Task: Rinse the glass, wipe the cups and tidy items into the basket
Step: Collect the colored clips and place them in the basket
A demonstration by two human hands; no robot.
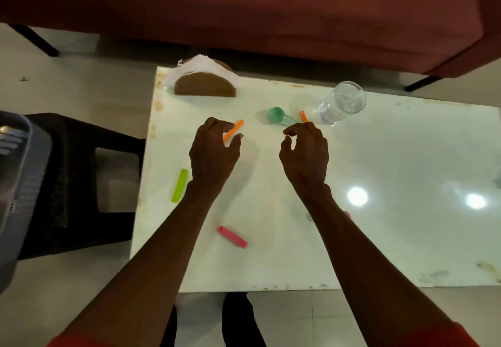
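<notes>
white table [379, 184] before a red sofa [244, 2] | grey basket [16, 184] far left on a black stool [81, 170] | green clip [179, 185] long axis near-far | left hand [212, 154] loosely curled over an orange clip [235, 128], contact unclear | right hand [305, 151] curled, holding nothing, near the teal scoop [279, 116] | glass [343, 103] upright, far right
</notes>
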